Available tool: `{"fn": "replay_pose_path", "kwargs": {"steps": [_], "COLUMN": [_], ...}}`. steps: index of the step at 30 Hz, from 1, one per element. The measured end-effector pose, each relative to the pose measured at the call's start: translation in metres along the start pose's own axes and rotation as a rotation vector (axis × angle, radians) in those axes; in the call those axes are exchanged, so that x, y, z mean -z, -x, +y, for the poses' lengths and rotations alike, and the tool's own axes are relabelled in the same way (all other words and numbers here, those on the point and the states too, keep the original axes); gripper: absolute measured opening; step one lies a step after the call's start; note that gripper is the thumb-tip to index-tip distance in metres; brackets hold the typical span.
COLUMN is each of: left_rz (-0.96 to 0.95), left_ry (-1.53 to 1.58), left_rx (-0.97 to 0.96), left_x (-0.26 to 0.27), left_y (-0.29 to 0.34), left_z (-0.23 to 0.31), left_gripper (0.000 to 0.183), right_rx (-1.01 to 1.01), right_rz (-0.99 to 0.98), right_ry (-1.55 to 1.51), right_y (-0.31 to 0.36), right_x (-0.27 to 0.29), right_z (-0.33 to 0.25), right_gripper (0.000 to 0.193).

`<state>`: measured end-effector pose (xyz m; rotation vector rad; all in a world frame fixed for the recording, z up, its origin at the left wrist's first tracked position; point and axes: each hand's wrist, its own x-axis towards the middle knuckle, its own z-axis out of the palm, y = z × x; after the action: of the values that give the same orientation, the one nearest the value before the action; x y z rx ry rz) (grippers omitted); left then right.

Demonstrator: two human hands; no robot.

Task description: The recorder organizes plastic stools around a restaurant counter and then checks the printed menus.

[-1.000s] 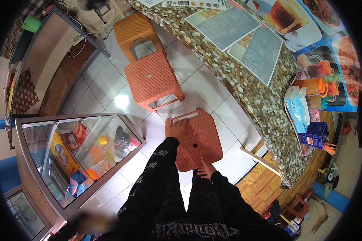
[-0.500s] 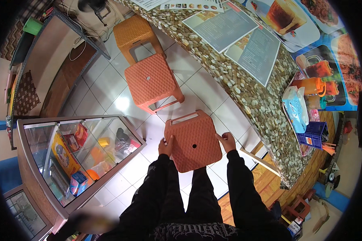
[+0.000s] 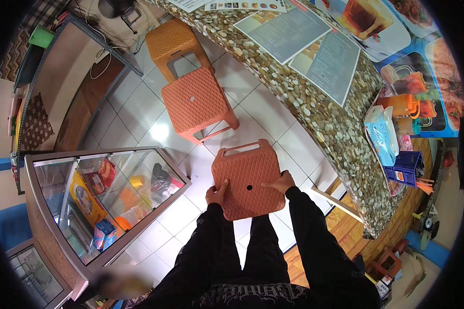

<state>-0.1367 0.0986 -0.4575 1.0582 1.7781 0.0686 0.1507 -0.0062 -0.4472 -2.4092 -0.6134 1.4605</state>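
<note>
A reddish-brown plastic stool (image 3: pixel 248 167) with a woven-pattern seat and a round centre hole is in front of me, above my legs. On its left edge is my left hand (image 3: pixel 217 195), thumb laid on the seat and the other fingers mostly hidden at the side. My right hand (image 3: pixel 281 183) grips the opposite edge, its thumb stretched across the seat toward the hole. Just beyond stands a second reddish stool (image 3: pixel 196 105), and a yellow-brown stool (image 3: pixel 171 41) is behind that one.
A glass display case (image 3: pixel 113 201) with packages inside stands at left. To the right runs a pebble-patterned counter (image 3: pixel 294 103) bearing menu sheets (image 3: pixel 327 67), a tissue pack (image 3: pixel 381 136) and a blue basket (image 3: pixel 403 167). White floor tiles (image 3: pixel 258 110) lie between them.
Both thumbs have moved inward onto the seat, the right one reaching close to the hole. The hands now clasp the stool's sides; the stool has barely shifted.
</note>
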Motion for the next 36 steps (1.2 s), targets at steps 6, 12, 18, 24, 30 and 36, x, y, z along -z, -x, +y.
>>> {"fn": "replay_pose_path", "kwargs": {"steps": [6, 12, 18, 24, 30, 36], "left_rz": [0.037, -0.118, -0.156, -0.112, -0.154, -0.2], "left_ry": [-0.026, -0.036, -0.029, -0.099, -0.301, -0.29], "left_rx": [-0.119, -0.156, -0.181, -0.129, -0.007, -0.046], "left_x": [0.012, 0.011, 0.008, 0.016, 0.019, 0.021], "left_y": [0.0, -0.032, -0.035, -0.038, -0.045, -0.063], "left_z": [0.033, 0.031, 0.02, 0.031, 0.033, 0.012], "left_gripper": [0.097, 0.104, 0.104, 0.108, 0.118, 0.118], "right_rx": [0.027, -0.059, -0.027, -0.039, -0.11, -0.094], "right_rz": [0.129, 0.126, 0.219, 0.244, 0.121, 0.093], "right_ry": [-0.088, -0.424, -0.532, -0.368, -0.334, -0.344], "right_y": [0.022, 0.021, 0.025, 0.009, -0.002, -0.003], "right_x": [-0.004, -0.032, -0.048, -0.046, -0.038, -0.042], "right_z": [-0.013, 0.022, 0.025, 0.007, 0.019, 0.024], "right_gripper": [0.105, 0.099, 0.098, 0.097, 0.101, 0.103]}}
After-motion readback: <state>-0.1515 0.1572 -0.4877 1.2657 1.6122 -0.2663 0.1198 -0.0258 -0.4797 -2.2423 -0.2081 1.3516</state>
